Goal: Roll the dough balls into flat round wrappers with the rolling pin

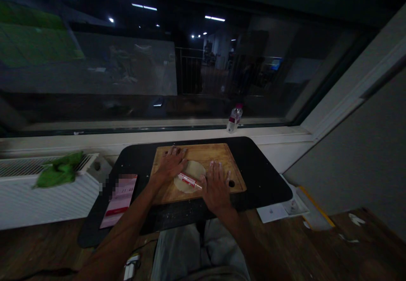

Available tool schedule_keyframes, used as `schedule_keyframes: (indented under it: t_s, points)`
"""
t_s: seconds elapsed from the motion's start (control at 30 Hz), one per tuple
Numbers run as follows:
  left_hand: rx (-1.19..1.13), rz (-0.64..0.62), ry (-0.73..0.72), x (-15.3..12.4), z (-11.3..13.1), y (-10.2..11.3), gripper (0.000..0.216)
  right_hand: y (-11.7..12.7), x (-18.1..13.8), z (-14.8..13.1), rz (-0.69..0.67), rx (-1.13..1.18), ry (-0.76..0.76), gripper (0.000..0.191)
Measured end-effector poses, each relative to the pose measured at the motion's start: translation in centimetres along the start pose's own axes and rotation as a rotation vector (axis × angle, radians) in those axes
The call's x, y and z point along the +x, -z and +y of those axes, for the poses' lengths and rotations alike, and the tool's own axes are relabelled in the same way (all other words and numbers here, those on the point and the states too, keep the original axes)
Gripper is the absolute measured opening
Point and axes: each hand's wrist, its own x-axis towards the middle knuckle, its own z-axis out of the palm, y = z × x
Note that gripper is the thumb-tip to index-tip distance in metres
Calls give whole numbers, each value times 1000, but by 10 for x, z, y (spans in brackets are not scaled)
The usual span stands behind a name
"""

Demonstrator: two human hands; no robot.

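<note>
A round, flat sheet of dough (197,169) lies on a wooden cutting board (233,167). Across the dough rests a slim cylinder with a red-and-white printed label (187,179), slanting down to the right. My left hand (172,163) is at the cylinder's left end, fingers stretched forward over the board and whitened at the tips. At the other end is my right hand (217,186), its fingers also extended and dusted white, thumb beside the cylinder. Both ends of the cylinder are partly hidden by the hands, so how firmly they press cannot be seen.
The board lies on a black tabletop (263,175) sprinkled with white specks. A phone (119,200) with a lit screen is left of the board. Behind stands a bottle (234,119) on the windowsill. A green cloth (60,171) hangs over a radiator (47,205) at left.
</note>
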Motion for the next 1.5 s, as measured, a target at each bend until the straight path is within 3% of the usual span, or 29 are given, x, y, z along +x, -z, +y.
schedule_keyframes:
  t_s: [0.1, 0.2, 0.27, 0.43, 0.53, 0.67, 0.83, 0.93, 1.1, 1.2, 1.33, 1.5]
  points:
    - [1, 3, 6, -1, 2, 3, 59, 4, -37, -32, 44, 36, 43, 66]
    - [5, -19, 13, 0, 5, 7, 58, 9, -52, -49, 54, 71, 39, 65]
    - [14, -26, 18, 0, 5, 9, 58, 8, -42, -42, 44, 68, 13, 63]
    - [-14, -12, -4, -4, 1, 8, 59, -1, 10, 5, -51, 2, -44, 61]
    - [-21, 8, 2, -5, 0, 6, 61, -5, 18, 14, -27, -16, -19, 61]
    - [-1, 30, 25, -2, 3, 3, 61, -4, -16, -16, 47, 19, 13, 62]
    - [-10, 38, 41, 2, 6, 2, 58, 0, -50, -49, 24, 86, 2, 64]
    - [-9, 30, 24, 2, 6, 4, 59, 0, -32, -33, -29, 60, -48, 62]
    - [-32, -11, 65, 3, 8, 8, 62, -1, 33, 16, -141, 6, -114, 61]
    - [-46, -12, 85, 5, 10, 9, 63, -2, 53, 28, -152, 8, -93, 63]
    - [-24, 11, 94, 5, 11, 8, 63, -7, 25, 14, -101, 11, -40, 64]
    - [-19, 30, 88, 4, 15, 7, 58, -3, -39, -32, -19, 71, 17, 63]
